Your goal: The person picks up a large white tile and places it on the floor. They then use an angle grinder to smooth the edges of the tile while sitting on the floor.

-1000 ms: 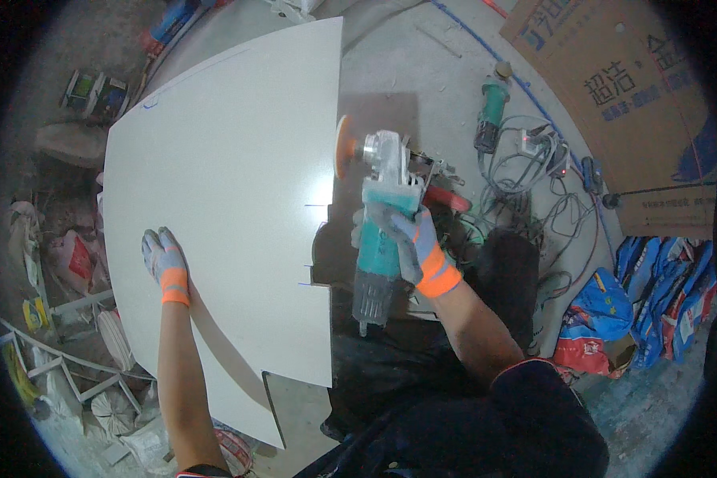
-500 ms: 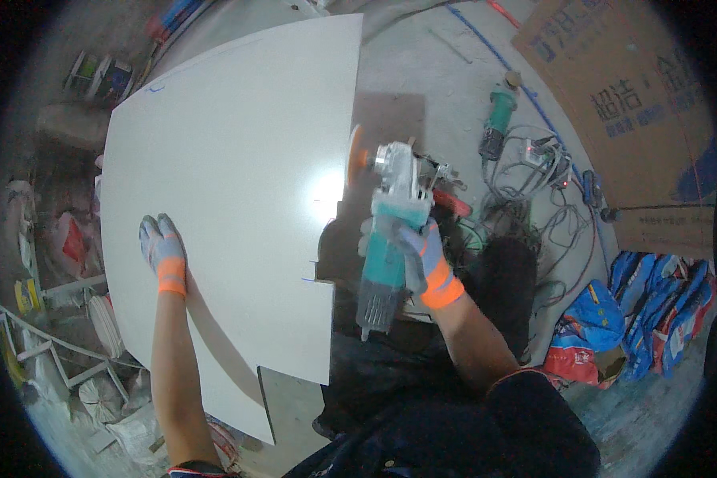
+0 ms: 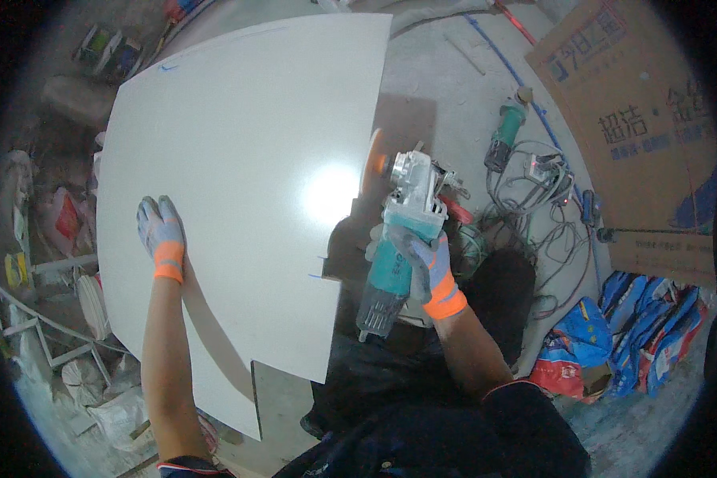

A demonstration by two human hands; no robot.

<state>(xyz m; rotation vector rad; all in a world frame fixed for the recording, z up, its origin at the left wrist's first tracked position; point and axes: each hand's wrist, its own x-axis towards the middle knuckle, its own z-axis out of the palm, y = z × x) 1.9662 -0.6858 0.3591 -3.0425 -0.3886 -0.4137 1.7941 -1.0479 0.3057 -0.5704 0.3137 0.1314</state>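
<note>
My gloved right hand (image 3: 427, 267) is wrapped round the body of a teal angle grinder (image 3: 393, 271). The grinder's thin disc (image 3: 371, 163) stands at the right edge of a large white tile slab (image 3: 231, 159); whether it touches the edge I cannot tell. Below the disc, that edge has a stepped notch with short blue marks beside it. My gloved left hand (image 3: 161, 229) lies flat on the slab's left part, fingers stretched out and holding nothing. A square corner is cut out of the slab's lower edge.
A second teal grinder (image 3: 505, 135) lies on the floor at the right, near tangled cables (image 3: 526, 191) and a power strip (image 3: 543, 167). Beyond stands a large cardboard box (image 3: 629, 119). Blue and red bags (image 3: 653, 327) lie at lower right. A white metal frame (image 3: 44, 327) stands at left.
My view has shifted slightly. The grinder has moved a little to the right in the picture with the slab's edge, still in my right hand. My left hand stays flat on the slab.
</note>
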